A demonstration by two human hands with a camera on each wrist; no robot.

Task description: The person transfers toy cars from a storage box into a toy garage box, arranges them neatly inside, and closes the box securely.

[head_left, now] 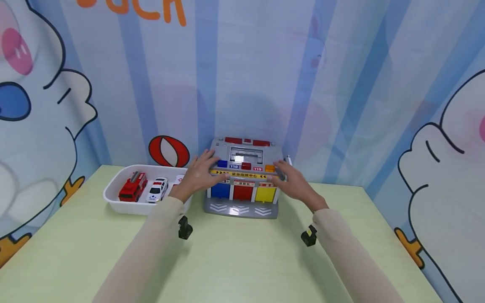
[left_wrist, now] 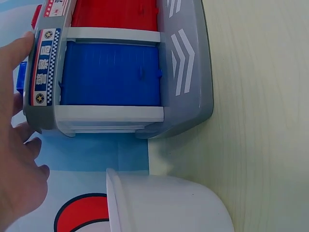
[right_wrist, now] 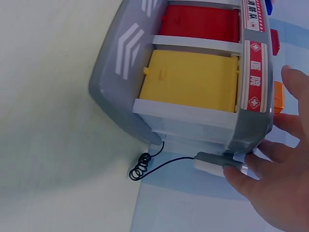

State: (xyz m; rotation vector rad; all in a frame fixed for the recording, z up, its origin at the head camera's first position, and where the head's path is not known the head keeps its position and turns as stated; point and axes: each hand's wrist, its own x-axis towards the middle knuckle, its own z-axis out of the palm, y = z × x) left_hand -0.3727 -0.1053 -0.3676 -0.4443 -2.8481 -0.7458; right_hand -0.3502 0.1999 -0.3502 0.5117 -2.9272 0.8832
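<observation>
A grey toy emergency station (head_left: 242,191) stands at the back of the table, its front facing me. Its blue door (left_wrist: 113,72), red door (head_left: 242,192) and yellow door (right_wrist: 188,79) are all down. My left hand (head_left: 197,174) grips the station's upper left end, thumb across the front and fingers at the side. At the upper right end, my right hand (head_left: 297,183) holds it the same way. A small grey-and-white handset (right_wrist: 217,164) on a coiled black cord hangs at that side, against the right fingers. The fingers' far sides are partly hidden.
Left of the station, a white tray (head_left: 125,207) holds a red toy fire truck (head_left: 132,187) and a white toy police car (head_left: 157,190). Another white vehicle there is partly covered by my left hand. A printed curtain (head_left: 250,84) hangs right behind the table (head_left: 242,261).
</observation>
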